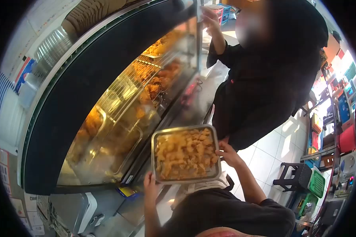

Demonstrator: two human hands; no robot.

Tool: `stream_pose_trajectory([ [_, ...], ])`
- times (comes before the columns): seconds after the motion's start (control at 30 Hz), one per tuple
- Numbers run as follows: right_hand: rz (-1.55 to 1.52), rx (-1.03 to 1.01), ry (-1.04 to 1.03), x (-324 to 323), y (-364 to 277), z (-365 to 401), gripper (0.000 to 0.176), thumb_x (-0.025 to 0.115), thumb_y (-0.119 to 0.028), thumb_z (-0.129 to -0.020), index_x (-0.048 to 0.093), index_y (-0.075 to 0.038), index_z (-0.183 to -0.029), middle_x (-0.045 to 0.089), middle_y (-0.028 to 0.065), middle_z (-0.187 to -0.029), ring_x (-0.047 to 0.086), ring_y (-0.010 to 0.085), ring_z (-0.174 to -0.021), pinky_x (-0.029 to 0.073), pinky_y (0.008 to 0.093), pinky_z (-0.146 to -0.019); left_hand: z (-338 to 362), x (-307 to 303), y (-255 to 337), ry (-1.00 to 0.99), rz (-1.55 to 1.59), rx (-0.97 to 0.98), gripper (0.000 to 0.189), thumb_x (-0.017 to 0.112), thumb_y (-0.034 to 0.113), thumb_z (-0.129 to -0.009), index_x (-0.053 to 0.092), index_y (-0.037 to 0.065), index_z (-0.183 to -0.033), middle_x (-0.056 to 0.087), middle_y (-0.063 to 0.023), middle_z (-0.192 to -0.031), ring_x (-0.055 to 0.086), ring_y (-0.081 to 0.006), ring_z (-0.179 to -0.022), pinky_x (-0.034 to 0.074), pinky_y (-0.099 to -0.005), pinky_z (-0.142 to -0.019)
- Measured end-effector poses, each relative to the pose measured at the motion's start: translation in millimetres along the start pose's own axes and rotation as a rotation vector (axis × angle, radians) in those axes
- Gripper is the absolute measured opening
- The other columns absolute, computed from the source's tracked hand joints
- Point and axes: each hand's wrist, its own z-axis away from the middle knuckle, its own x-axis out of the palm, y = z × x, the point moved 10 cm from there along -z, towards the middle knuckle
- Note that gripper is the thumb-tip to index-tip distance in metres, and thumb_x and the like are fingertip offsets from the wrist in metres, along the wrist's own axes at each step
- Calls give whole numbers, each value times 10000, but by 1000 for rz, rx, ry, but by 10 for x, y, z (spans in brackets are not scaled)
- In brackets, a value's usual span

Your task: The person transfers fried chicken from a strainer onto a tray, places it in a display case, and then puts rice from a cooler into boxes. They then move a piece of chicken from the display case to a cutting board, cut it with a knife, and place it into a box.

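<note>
A rectangular metal tray [188,181] is held level in front of my body. Small golden fried pieces [184,153], perhaps fried chicken, cover most of its bottom. My left hand [149,183] grips the tray at its near left corner. On the opposite side, my right hand [228,154] has its fingers closed over the tray's right rim. Just beyond the tray stands a heated display cabinet [95,75] with its inside lit yellow. Fried food [152,85] lies on its wire racks and trays.
Close by on the right stands another person [265,79] in dark clothes, a raised hand [210,19] at the cabinet's upper edge. A black stool [290,176] and green crates [315,182] sit on the tiled floor [268,144]. Clear lids [53,49] are stacked behind the cabinet.
</note>
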Motion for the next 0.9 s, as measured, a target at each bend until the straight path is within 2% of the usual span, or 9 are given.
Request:
stream_pose_trajectory([
  [0.07,-43,-80,35,-5,-163,170,260,595,-128,-914,514,-56,-1150,583,81,-1090,597,168,-941,540,308,-717,-229,130,280,-170,41,111,292,482,171,-1005,509,4,-1242,581,-74,-1107,551,-133,-1001,458,-281,-875],
  [0.17,-145,-192,82,1,-443,412,220,550,-56,-917,500,-41,-1130,589,88,-1051,607,159,-905,550,284,-665,-285,316,594,-232,49,78,318,475,202,-1014,496,32,-1281,580,-21,-1109,543,-99,-990,470,-249,-808],
  [0.23,-204,-266,119,-43,-560,513,206,537,-38,-915,492,-33,-1116,591,91,-1041,609,158,-897,550,286,-660,-328,451,750,-252,167,45,328,490,206,-1010,496,36,-1290,586,-17,-1117,554,-97,-989,481,-257,-811],
  [0.27,-283,-310,111,-11,-665,569,136,518,-38,-915,472,-36,-1044,597,77,-1011,606,132,-886,523,290,-788,-353,521,831,-264,228,31,333,498,208,-1008,496,38,-1295,589,-15,-1121,559,-96,-989,486,-261,-812],
  [0.37,-449,-490,116,11,-912,712,141,503,-32,-909,466,-49,-1044,596,76,-1009,603,133,-902,511,297,-835,-377,670,1096,-301,370,-10,372,545,172,-984,481,24,-1319,594,-18,-1152,577,-113,-1019,492,-275,-839],
  [0.47,-507,-574,155,71,-1159,855,141,500,-43,-912,456,-52,-1046,595,88,-1031,606,142,-919,516,301,-838,-316,907,1610,-397,333,80,402,578,98,-953,473,17,-1333,598,-35,-1177,590,-138,-1056,505,-304,-884],
  [0.57,-543,-676,202,127,-1375,898,137,497,-59,-919,457,-51,-1049,597,104,-1056,610,158,-938,522,308,-838,-414,1105,1970,-462,447,119,424,595,33,-924,475,13,-1330,600,-52,-1201,597,-160,-1080,503,-312,-930],
  [0.7,-604,-802,249,100,-1615,830,129,488,-62,-928,459,-40,-1052,608,119,-1059,619,168,-948,531,314,-839,-582,1368,2208,-421,612,192,382,580,15,-930,492,19,-1301,607,-51,-1171,604,-160,-1068,500,-305,-946],
  [0.9,-671,-953,264,148,-2051,690,75,475,-28,-938,478,-34,-1013,622,100,-999,630,153,-902,529,286,-826,-540,1820,2545,-388,487,255,397,573,90,-955,454,30,-1329,568,-53,-1177,582,-176,-1070,514,-339,-919],
])
